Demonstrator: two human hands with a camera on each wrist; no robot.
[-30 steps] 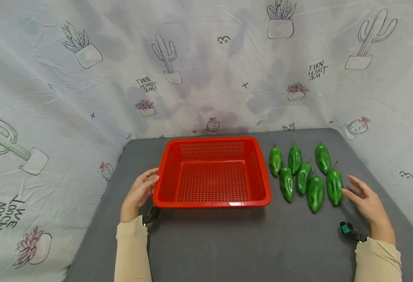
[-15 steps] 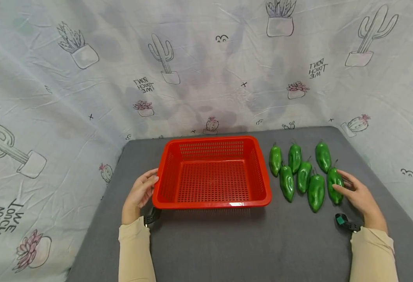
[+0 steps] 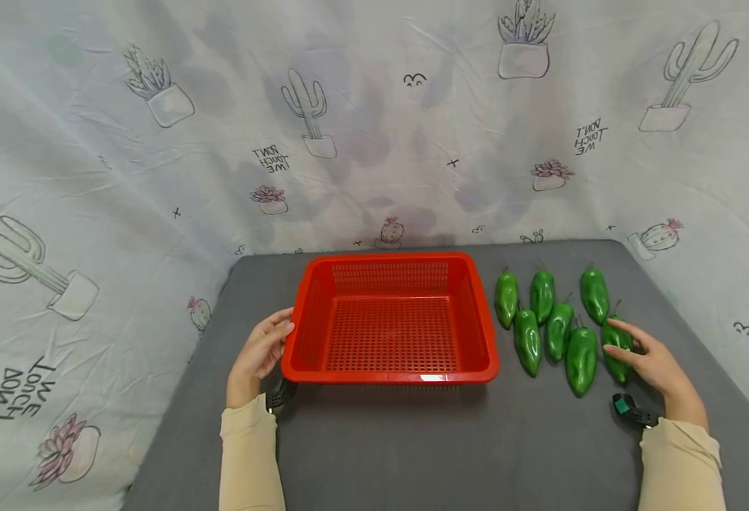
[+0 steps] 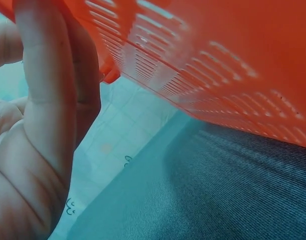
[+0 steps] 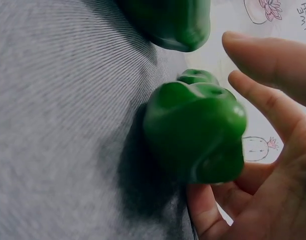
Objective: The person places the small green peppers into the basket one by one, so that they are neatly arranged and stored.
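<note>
My left hand (image 3: 263, 349) holds the left rim of a red plastic basket (image 3: 390, 377), with the thumb near the rim's top. Seen from the left wrist, the hand's fingers (image 4: 50, 85) reach up to the rim beside the slotted wall (image 4: 233, 45). On the right, my right hand (image 3: 657, 362) is spread around a glossy green pepper (image 3: 618, 342) lying on the table. The right wrist view has this pepper (image 5: 195, 132) between the raised thumb (image 5: 268, 60) and the lower fingers; the thumb stands off it, and a lower finger appears to touch its side.
Several more green peppers (image 3: 581, 360) lie between the basket and the right hand, one pepper (image 3: 594, 294) just behind the hand. The grey table (image 3: 451, 454) ends at a white cloth backdrop (image 3: 374, 142) printed with cacti.
My right hand has moved leftward from beside the nearest pepper to around it. The left hand stays on the basket's rim. The head view has shifted slightly.
</note>
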